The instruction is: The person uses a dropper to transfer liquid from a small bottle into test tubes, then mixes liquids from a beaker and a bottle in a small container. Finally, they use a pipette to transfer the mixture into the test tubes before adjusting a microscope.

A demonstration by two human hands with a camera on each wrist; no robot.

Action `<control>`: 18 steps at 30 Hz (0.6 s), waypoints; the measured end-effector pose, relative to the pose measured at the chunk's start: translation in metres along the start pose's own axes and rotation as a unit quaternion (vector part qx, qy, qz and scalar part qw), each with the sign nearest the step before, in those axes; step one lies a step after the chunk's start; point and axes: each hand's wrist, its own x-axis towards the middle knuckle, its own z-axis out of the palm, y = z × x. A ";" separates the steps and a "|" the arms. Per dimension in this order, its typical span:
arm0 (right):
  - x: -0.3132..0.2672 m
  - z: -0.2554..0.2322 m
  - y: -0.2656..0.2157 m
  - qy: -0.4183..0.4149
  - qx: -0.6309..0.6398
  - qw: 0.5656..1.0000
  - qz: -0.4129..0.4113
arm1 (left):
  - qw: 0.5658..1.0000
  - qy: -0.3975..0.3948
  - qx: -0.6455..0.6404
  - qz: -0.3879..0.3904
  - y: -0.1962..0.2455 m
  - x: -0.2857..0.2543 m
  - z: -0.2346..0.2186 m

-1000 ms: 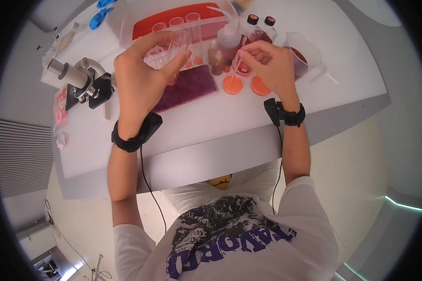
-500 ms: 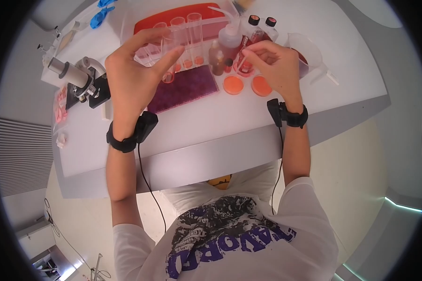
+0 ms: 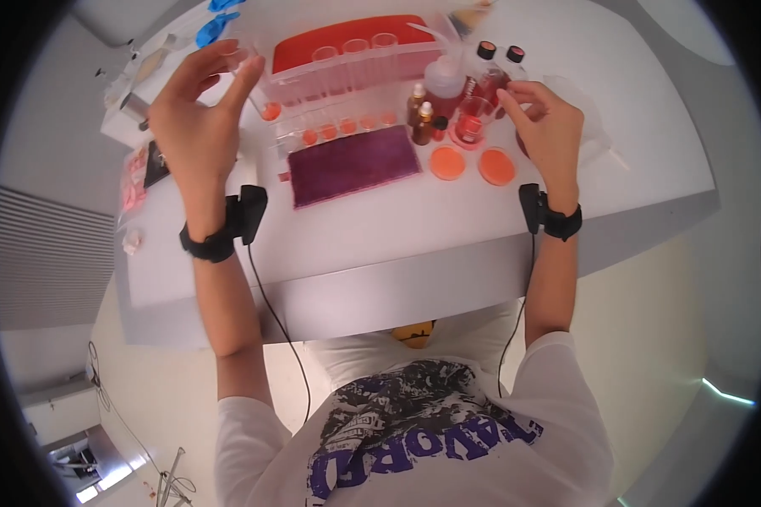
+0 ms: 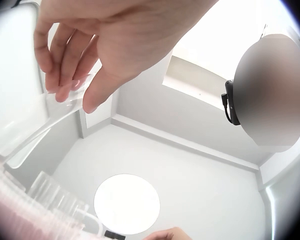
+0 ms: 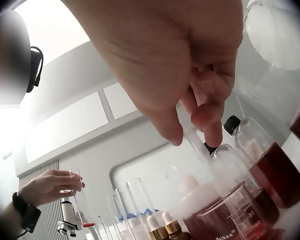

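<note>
My left hand [image 3: 196, 127] pinches a clear test tube [image 4: 45, 117] near its mouth, between thumb and fingertips. The tube slants down to the right, with orange-red liquid at its bottom, left of the clear tube rack [image 3: 289, 139]. Between the thumb and fingers of my right hand [image 3: 545, 127] is a thin translucent stem [image 5: 196, 144], which looks like a plastic dropper. That hand hovers up and to the right of a small beaker [image 3: 468, 128] with red liquid, its thumb near the dark red reagent bottles [image 3: 487, 78]. Other test tubes [image 3: 385, 63] stand in the rack.
A purple mat [image 3: 353, 169] lies before the rack, with two orange dishes [image 3: 447, 163] to its right. Brown dropper bottles [image 3: 423, 127] and a wash bottle [image 3: 444, 80] stand behind the dishes. A red-toned plastic bin [image 3: 355, 42] and blue gloves [image 3: 214, 32] are farther back.
My left hand has carried the test tube leftward, away from the rack. My right hand has shifted right, from over the small beaker to beside it. The head view has swung slightly.
</note>
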 end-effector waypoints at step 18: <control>0.001 -0.010 -0.017 0.157 0.004 0.987 -0.041 | 0.985 -0.114 0.062 -0.118 -0.054 -0.009 0.016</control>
